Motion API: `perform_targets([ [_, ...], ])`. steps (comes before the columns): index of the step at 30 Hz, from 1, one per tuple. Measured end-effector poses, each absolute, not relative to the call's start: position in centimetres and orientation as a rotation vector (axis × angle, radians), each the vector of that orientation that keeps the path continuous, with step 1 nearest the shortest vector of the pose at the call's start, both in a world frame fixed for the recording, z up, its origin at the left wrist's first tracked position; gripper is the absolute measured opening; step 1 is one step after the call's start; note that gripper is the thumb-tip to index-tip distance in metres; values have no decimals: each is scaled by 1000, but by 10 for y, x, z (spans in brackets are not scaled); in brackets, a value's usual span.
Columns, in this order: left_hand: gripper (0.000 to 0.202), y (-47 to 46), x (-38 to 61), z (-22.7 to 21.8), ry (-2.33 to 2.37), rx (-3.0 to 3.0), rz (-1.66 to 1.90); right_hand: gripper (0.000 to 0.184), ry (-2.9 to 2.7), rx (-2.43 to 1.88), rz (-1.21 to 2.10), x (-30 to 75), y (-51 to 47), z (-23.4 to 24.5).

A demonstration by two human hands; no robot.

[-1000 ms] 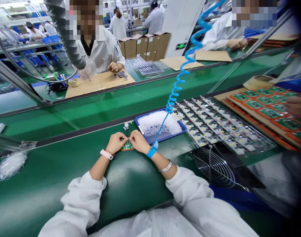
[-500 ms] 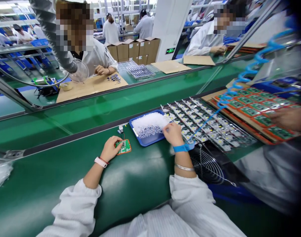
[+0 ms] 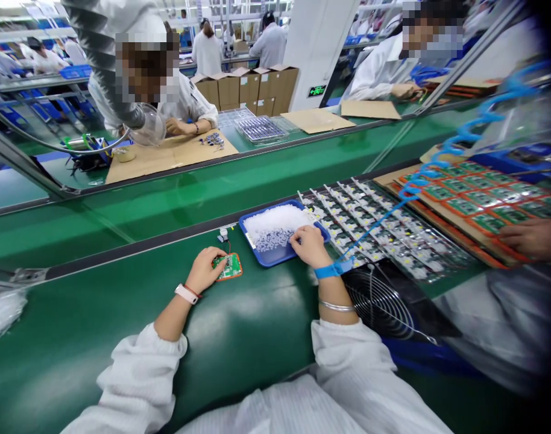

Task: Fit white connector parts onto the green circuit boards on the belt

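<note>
A small green circuit board with an orange rim [image 3: 231,266] lies on the green bench with a thin wire running up to a little white part [image 3: 223,232]. My left hand [image 3: 205,269] rests on the board's left side, fingers curled onto it. My right hand [image 3: 307,246], wearing a blue wrist strap with a coiled blue cord [image 3: 442,155], reaches into the blue tray [image 3: 263,260] of small white parts. Its fingers are bent down among the parts, and I cannot see what they hold.
A clear tray of several small assemblies [image 3: 379,226] lies right of the blue tray, with orange-rimmed boards [image 3: 474,193] beyond it. A round fan grille [image 3: 377,301] sits by my right forearm. Another person's hand [image 3: 531,236] rests at the right edge. Workers sit across the belt.
A second ago both hands were together on the small board. My right hand then swung right to the blue tray and now sits slightly nearer its front. My left hand stays on the board.
</note>
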State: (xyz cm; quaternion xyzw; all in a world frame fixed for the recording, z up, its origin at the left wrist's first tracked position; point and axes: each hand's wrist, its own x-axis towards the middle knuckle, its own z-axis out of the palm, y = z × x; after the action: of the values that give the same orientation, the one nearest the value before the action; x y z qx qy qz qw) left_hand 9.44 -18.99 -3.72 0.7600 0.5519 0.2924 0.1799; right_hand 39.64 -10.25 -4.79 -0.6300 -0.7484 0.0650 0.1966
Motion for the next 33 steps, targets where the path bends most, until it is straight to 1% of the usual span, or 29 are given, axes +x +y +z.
perform_targets([
  [11, 14, -189, 94, -40, 1543, 2156, 836, 18, -2177, -1763, 177, 395, -106, -40],
  [13, 13, -189, 95, -40, 1547, 2128, 864, 16, -2137, -1627, 205, 386, -109, -34],
  [15, 15, -190, 96, -40, 1548, 2030, 948, 14, -2093, -1361, 288, 364, -116, -29],
  [18, 18, -191, 96, -38, 1488, 1860, 1102, 13, -2047, -949, 504, 315, -135, -28],
  [20, 15, -191, 97, -37, 1412, 1826, 1153, 12, -2022, -822, 632, 283, -147, -34],
  [23, 13, -191, 98, -36, 1356, 1829, 1167, 12, -1965, -819, 735, 258, -156, -47],
  [26, 11, -190, 98, -37, 1384, 1826, 1154, 12, -1956, -842, 779, 256, -154, -58],
  [33, 9, -189, 100, -41, 1541, 1880, 1051, 11, -2043, -867, 748, 259, -148, -75],
])
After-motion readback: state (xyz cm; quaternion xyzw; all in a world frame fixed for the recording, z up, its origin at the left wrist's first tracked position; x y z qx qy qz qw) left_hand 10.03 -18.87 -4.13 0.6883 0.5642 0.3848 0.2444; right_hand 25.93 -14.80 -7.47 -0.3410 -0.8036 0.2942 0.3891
